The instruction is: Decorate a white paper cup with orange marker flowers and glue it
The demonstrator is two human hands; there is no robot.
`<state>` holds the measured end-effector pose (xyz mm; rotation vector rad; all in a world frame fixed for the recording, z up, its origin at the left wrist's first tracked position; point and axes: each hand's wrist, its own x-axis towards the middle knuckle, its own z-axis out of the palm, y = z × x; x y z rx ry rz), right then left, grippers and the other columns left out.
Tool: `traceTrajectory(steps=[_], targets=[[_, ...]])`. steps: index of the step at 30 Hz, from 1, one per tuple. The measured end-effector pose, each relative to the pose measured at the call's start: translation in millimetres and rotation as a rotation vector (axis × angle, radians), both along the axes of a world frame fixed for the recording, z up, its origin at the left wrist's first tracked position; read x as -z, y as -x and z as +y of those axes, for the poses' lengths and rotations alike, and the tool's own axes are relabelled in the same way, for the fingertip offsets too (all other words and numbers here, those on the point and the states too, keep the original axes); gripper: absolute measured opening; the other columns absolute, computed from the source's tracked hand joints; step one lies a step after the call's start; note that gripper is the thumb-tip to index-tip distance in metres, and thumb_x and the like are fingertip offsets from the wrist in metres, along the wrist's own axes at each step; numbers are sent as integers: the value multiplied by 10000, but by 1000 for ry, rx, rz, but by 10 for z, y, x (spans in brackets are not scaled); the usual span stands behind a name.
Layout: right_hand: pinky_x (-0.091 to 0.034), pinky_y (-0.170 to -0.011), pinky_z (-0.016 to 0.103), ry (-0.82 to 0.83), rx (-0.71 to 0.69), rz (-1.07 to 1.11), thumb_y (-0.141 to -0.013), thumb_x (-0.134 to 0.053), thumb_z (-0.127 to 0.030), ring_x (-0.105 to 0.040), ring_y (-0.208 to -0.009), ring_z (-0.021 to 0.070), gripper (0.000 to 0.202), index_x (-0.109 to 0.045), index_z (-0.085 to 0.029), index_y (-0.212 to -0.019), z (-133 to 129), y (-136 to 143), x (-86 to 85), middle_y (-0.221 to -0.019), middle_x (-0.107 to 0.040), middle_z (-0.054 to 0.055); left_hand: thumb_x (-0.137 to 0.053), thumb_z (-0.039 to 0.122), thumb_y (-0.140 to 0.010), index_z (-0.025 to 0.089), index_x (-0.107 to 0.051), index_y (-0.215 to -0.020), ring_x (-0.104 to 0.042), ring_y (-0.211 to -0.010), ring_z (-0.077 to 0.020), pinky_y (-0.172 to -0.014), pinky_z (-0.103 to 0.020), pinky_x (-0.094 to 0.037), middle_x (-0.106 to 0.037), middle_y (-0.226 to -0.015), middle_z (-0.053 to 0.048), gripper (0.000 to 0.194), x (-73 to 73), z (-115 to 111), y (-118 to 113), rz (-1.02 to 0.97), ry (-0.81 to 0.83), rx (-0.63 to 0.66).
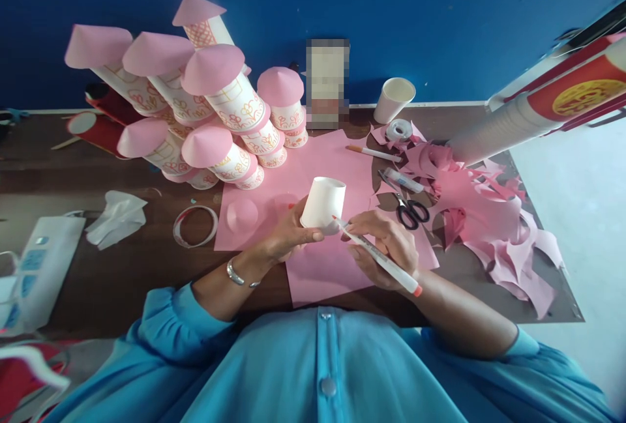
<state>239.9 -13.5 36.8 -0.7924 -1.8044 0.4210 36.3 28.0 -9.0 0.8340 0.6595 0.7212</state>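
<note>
A plain white paper cup (325, 200) is tilted in my left hand (296, 231), whose fingers and thumb wrap around its lower side. My right hand (384, 244) grips a white marker pen (379, 257) with an orange-red end. The pen's red tip lies at the cup's right lower side; whether it touches cannot be made out. No drawing shows on the visible side of the cup. Beneath both hands lies pink paper (323, 273), with a small pink paper cone (242, 216) on it to the left.
Paper-cup towers (239, 107) with pink cone roofs stand at the back left. Black-handled scissors (413, 209), a brown-capped marker (374, 153), a glue tube (403, 180), and pink scraps (482, 211) lie right. Tape roll (195, 226) lies left; another cup (394, 100) stands by the wall.
</note>
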Motion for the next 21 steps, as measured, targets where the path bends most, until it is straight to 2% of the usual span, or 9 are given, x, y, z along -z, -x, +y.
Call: traceTrajectory(steps=[5, 9, 14, 21], targets=[[-581, -627, 268, -2, 32, 10, -901, -692, -150, -720, -714, 166, 195, -634, -219, -1074, 33, 23, 19, -816, -697, 18, -939, 421, -637, 179, -703, -1136, -683, -934, -238, -841, -350, -477, -758, -1019, -74, 602, -6, -1, -3, -8, -17, 47], [-575, -617, 263, 16, 37, 31, -902, -666, -128, -710, -698, 161, 186, -631, -222, -1060, 35, 51, 32, -802, -683, 17, -901, 378, -707, 200, -708, -1178, -694, -996, -266, -905, -376, -492, -752, -1056, -82, 539, -29, -6, 7, -91, -24, 76], [-599, -629, 308, 11, 2, 38, -917, -643, -165, -727, -723, 190, 195, -644, -217, -1105, 28, 15, 21, -835, -718, 47, -909, 312, -695, 210, -687, -1215, -694, -957, -240, -855, -347, -506, -745, -1057, -73, 575, -64, 1, 18, -100, -9, 68], [-575, -573, 269, -48, 30, -1, -885, -646, -117, -710, -660, 167, 189, -639, -203, -1053, 41, -13, -2, -768, -696, 28, -951, 388, -633, 227, -676, -1239, -680, -957, -223, -857, -336, -511, -738, -1045, -57, 684, -56, 21, 0, -32, -13, -18]])
